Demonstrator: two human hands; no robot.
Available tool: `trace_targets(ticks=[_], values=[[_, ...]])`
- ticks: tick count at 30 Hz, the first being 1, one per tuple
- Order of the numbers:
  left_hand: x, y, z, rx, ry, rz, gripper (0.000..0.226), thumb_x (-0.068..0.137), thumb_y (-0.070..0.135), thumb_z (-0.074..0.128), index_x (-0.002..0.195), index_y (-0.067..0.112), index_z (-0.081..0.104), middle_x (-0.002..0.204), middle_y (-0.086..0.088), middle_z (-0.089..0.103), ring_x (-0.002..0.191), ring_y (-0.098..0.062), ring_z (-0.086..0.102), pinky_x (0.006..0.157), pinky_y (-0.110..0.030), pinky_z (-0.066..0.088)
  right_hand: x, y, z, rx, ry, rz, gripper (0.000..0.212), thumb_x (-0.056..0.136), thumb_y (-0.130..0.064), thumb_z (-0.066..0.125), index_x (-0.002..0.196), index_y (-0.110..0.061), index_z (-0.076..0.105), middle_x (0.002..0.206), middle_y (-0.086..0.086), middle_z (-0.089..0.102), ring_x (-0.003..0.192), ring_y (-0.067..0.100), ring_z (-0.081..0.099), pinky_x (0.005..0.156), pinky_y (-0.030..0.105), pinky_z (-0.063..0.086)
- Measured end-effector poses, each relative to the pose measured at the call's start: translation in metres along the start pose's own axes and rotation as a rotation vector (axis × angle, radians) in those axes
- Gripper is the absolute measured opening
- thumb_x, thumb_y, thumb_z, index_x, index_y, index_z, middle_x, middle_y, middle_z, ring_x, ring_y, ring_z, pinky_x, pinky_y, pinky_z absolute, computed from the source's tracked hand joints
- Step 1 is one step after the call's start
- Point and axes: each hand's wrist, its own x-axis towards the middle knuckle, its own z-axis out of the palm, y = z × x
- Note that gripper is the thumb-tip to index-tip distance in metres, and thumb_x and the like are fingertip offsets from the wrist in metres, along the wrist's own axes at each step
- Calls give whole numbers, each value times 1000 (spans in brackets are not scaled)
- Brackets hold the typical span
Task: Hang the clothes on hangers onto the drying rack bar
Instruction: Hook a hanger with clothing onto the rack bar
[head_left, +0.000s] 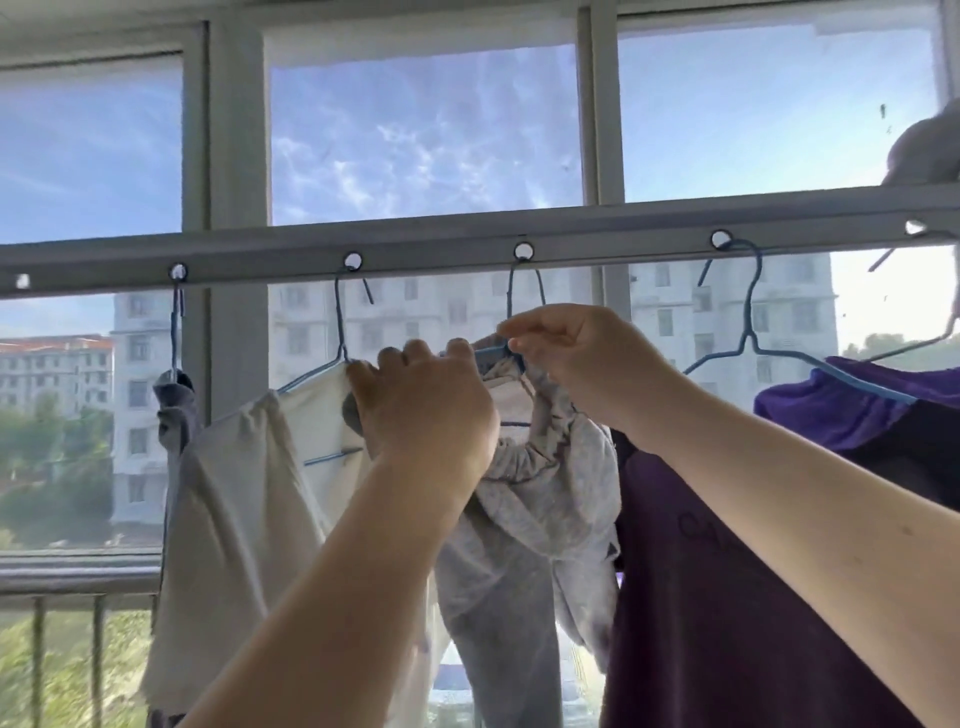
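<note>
Overhead, grey bar (467, 247), blue hanger (524, 291) hooked in its hole, both hands' fingers (415, 358) gripping grey garment (550, 467)

drying rack bar (441, 249): grey. hangers (340, 332): blue wire. left garment (244, 483): cream, plain. middle garment (540, 483): light grey, fine speckle. shirt (727, 597): dark purple, faint darker lettering. far-left cloth (174, 410): grey-blue.

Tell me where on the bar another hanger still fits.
The only bare hole in the drying rack bar is at its far left, beyond the grey garment. The other holes hold hooks; the middle is crowded by both hands.
</note>
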Motion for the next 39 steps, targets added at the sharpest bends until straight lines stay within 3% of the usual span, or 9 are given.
trace_targets(ticks=[4,7,10,14,19,25,32,35,39], values=[[6,-2,3,-366,-5,25,31,94,24,33,123,25,45,116,-7,62,112,-28,52,100,-43,29,9,-2,6,-94,-3,28,20,94,-27,50,104,-23,66,46,-19,60,39,0,51,39,10,34],[12,0,9,-879,-151,64,31,96,24,34,118,14,53,116,-9,63,108,-27,57,95,-37,42,16,-3,10,-221,-4,70,34,91,-44,48,107,-18,64,92,-6,71,81,9,62,70,24,46],[16,5,17,-1249,-288,27,27,96,18,33,109,14,56,99,-12,69,88,-22,67,71,-31,48,21,0,2,-335,-17,143,41,84,-44,59,111,-14,62,111,3,65,97,18,58,77,29,43],[29,14,37,-1277,-222,4,27,96,15,32,113,17,53,87,-8,69,75,-17,67,61,-24,45,22,4,-21,-493,-89,223,52,76,-23,74,123,-15,54,124,6,58,107,20,55,89,29,44],[52,29,67,-1022,-97,105,43,92,7,34,133,19,42,137,-5,44,123,-20,44,100,-27,34,25,8,-46,-852,-134,221,55,87,-3,53,139,-16,39,138,8,50,123,25,48,99,30,38],[74,48,82,-1229,-372,273,41,91,11,40,126,31,51,126,0,59,111,-19,55,91,-32,44,30,11,-51,-1000,-81,268,39,88,0,42,122,-12,55,124,10,59,111,26,55,94,37,47],[89,43,74,-1450,-420,229,23,95,28,45,88,22,66,82,4,63,78,-13,56,70,-26,43,45,34,-43,-876,128,137,48,89,-55,45,62,-17,58,61,-2,57,68,20,55,69,32,42],[99,45,67,-1508,-604,315,25,96,21,41,89,17,65,87,-1,62,82,-14,56,71,-25,42,39,37,-46,-897,160,64,53,87,-59,44,71,-13,64,61,0,60,60,10,53,52,24,30],[113,49,65,-1736,-1046,451,30,91,12,34,98,7,63,86,-8,65,78,-17,61,70,-26,51,36,37,-51,-928,175,42,59,84,-68,35,57,-19,53,50,-6,49,55,11,50,60,29,40]])
